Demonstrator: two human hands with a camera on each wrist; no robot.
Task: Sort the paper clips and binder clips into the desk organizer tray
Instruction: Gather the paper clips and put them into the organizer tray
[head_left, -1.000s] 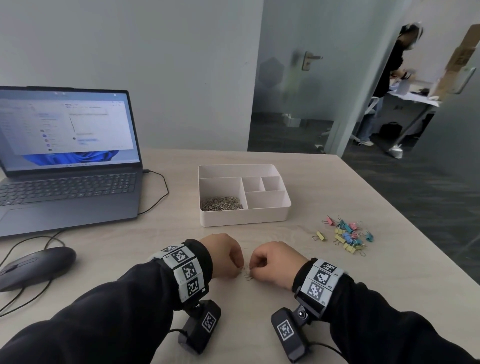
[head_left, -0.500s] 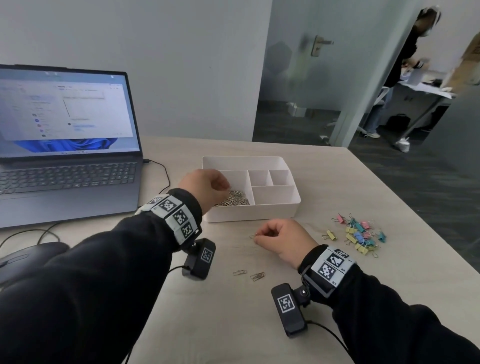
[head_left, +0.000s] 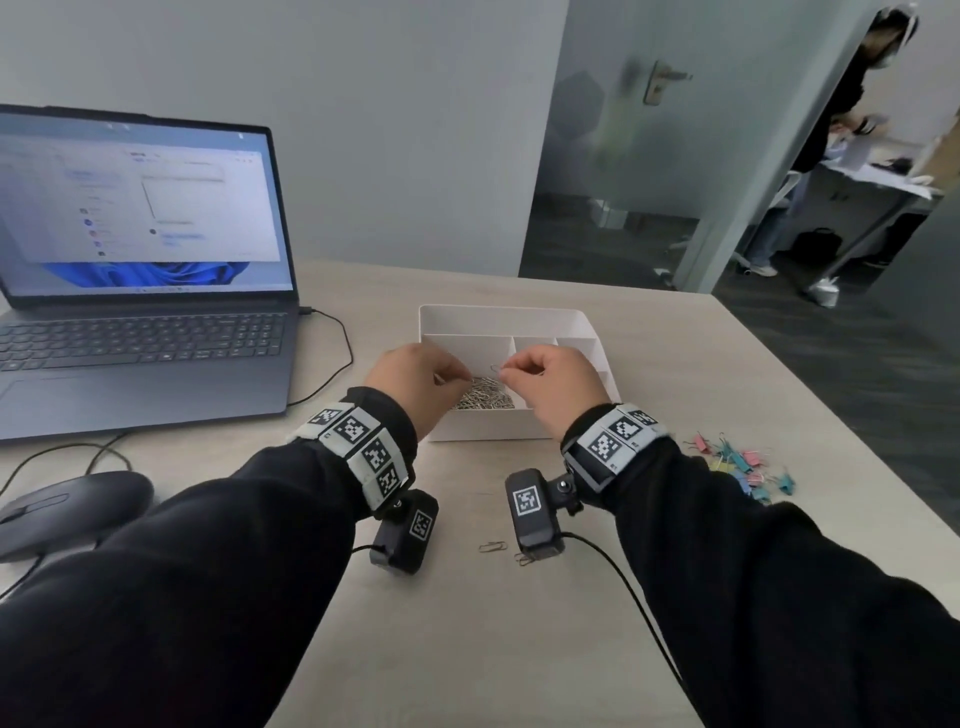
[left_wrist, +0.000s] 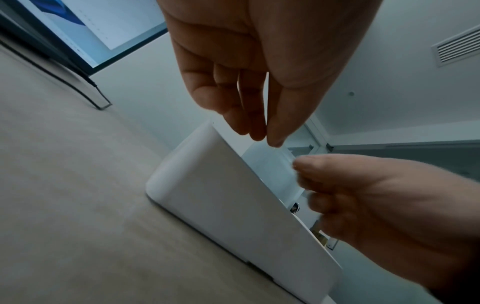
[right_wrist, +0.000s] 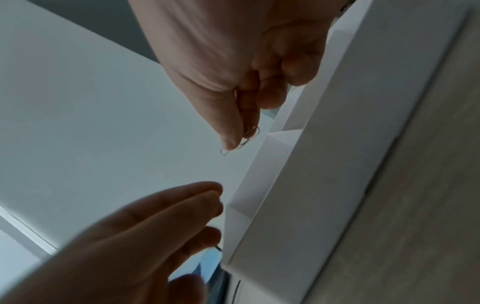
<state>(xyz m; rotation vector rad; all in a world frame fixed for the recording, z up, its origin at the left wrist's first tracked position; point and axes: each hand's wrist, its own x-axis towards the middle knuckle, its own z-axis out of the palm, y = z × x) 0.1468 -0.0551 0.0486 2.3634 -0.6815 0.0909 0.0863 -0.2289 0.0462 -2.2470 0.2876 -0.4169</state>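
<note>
The white organizer tray (head_left: 498, 310) stands mid-table, with a pile of silver paper clips (head_left: 483, 399) in its large left compartment. My left hand (head_left: 460, 382) hovers over that pile with its fingers pointing down and holds nothing (left_wrist: 262, 135). Just to its right, my right hand (head_left: 511, 370) pinches one paper clip (right_wrist: 240, 142) between thumb and forefinger above the same compartment. Two loose paper clips (head_left: 492, 546) lie on the table near me. A heap of coloured binder clips (head_left: 743, 465) lies to the right of the tray.
An open laptop (head_left: 145, 312) stands at the left with its cable (head_left: 337, 353) curving toward the tray. A dark mouse (head_left: 67, 509) lies at the near left. The table's right edge runs past the binder clips. A person (head_left: 841, 130) stands beyond the glass door.
Both hands left the near table. The left reached the tray first and its fingers have since straightened. The right picked up a clip and carried it over the tray.
</note>
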